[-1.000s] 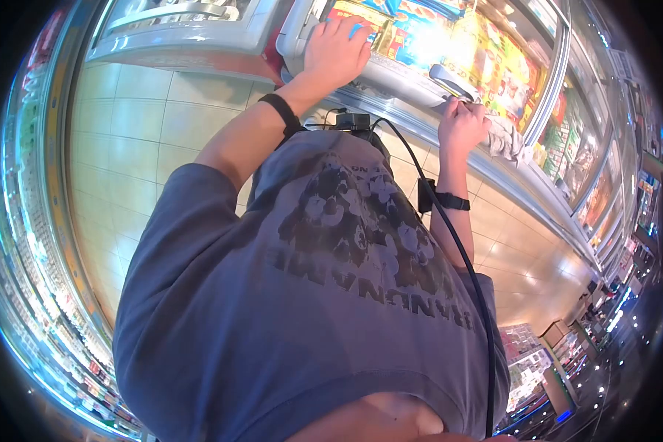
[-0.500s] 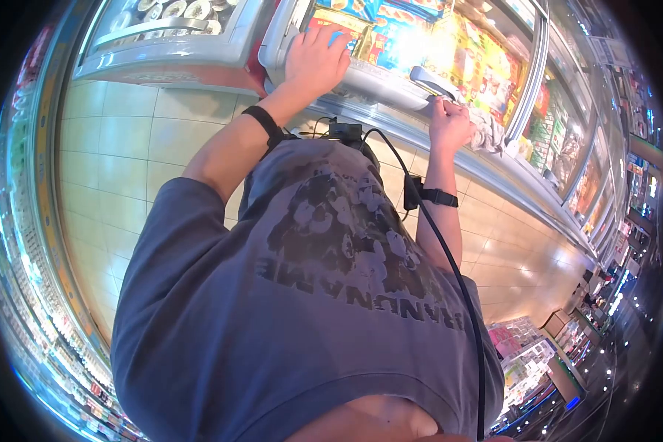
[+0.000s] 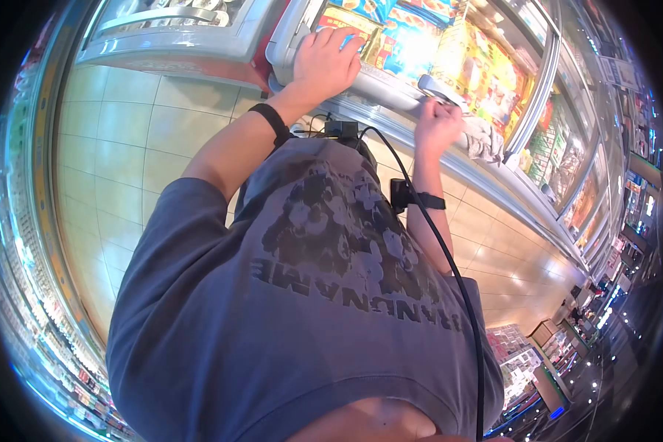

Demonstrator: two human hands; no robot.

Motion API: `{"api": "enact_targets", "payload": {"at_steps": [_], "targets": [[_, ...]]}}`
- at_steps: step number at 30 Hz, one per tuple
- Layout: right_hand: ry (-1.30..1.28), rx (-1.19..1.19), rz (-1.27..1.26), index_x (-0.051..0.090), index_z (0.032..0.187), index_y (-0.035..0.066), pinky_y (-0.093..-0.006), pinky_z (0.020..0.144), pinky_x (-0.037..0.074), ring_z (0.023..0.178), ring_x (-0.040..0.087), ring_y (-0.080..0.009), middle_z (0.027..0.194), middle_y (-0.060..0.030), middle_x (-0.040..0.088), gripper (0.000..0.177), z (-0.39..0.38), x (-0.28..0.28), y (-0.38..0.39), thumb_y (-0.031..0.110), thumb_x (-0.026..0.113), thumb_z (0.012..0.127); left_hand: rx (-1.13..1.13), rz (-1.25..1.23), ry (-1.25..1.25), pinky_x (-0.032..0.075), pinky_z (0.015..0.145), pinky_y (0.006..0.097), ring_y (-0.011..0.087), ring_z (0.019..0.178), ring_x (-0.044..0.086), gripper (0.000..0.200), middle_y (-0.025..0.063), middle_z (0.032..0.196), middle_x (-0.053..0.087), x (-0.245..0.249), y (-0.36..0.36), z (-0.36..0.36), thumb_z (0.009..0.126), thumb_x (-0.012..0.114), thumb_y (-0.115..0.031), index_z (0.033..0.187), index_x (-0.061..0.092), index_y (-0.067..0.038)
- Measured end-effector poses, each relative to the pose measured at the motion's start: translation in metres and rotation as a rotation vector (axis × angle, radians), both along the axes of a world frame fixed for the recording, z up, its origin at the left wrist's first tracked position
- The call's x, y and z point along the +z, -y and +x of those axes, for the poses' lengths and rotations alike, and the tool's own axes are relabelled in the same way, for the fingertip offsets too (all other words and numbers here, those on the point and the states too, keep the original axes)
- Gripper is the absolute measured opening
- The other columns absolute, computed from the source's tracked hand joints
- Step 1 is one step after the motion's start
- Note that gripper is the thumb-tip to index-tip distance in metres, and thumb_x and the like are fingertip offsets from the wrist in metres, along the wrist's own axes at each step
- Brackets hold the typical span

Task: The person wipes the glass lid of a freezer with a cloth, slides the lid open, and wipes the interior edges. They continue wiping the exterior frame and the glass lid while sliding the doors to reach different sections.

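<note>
My left hand (image 3: 328, 65) lies on the near rim of a chest freezer (image 3: 390, 92), fingers spread over the glass by the packets. My right hand (image 3: 438, 127) is at the same rim farther right, its fingers curled in. Whatever they may grip is hidden. Just beyond those fingers is a grey handle-like piece (image 3: 440, 90). A crumpled pale grey cloth (image 3: 482, 140) rests on the rim right beside my right hand. Blue packets (image 3: 405, 48) and yellow packets (image 3: 479, 62) fill the freezer under bright glare.
A second freezer (image 3: 169, 62) with round tubs stands at the left. More freezer sections (image 3: 567, 140) run off to the right. Stocked shelves (image 3: 29, 258) line the far left. A black cable (image 3: 457, 272) crosses my shirt, and a black box (image 3: 341, 131) sits at my waist.
My right hand has shifted slightly left and away from the cloth, its fingers curled. My left hand stays on the rim. The whole view has moved a little.
</note>
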State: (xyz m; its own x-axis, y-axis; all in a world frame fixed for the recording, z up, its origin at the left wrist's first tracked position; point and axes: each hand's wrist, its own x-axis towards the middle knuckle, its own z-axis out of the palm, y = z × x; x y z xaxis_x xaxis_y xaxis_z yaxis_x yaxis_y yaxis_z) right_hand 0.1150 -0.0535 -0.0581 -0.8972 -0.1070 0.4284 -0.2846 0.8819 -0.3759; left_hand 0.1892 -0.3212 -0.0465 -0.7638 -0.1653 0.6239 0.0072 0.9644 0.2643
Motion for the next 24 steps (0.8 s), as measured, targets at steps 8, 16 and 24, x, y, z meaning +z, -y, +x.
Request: {"api": "enact_targets", "payload": {"at_steps": [8, 16, 24], "targets": [[0.146, -0.127, 0.031, 0.087, 0.092, 0.013, -0.0469, 0.078, 0.052, 0.088, 0.061, -0.0341, 0.086, -0.0075, 0.071, 0.023, 0.001, 0.023, -0.005, 0.034, 0.08, 0.086, -0.018, -0.011, -0.007, 0.047, 0.09, 0.0378, 0.019, 0.107, 0.063, 0.027, -0.0035, 0.124, 0.068, 0.0, 0.006, -0.003, 0.089, 0.069, -0.024, 0.115, 0.074, -0.019], [0.017, 0.045, 0.08, 0.086, 0.095, 0.007, -0.0458, 0.081, 0.051, 0.084, 0.065, -0.0339, 0.077, -0.0131, 0.065, 0.028, 0.007, 0.016, 0.03, 0.032, 0.08, 0.086, -0.006, -0.043, -0.081, 0.047, 0.085, 0.0367, 0.018, 0.104, 0.063, 0.027, -0.0044, 0.121, 0.068, -0.005, 0.005, -0.003, 0.087, 0.069, -0.024, 0.113, 0.074, -0.019], [0.138, -0.144, 0.036, 0.087, 0.095, 0.012, -0.0472, 0.071, 0.054, 0.077, 0.068, -0.0343, 0.084, -0.0132, 0.068, 0.023, -0.005, 0.017, -0.014, 0.029, 0.073, 0.089, -0.002, -0.047, -0.093, 0.047, 0.084, 0.0364, 0.0179, 0.103, 0.064, 0.028, -0.0034, 0.118, 0.068, -0.004, 0.006, -0.003, 0.085, 0.07, -0.023, 0.112, 0.074, -0.019]]}}
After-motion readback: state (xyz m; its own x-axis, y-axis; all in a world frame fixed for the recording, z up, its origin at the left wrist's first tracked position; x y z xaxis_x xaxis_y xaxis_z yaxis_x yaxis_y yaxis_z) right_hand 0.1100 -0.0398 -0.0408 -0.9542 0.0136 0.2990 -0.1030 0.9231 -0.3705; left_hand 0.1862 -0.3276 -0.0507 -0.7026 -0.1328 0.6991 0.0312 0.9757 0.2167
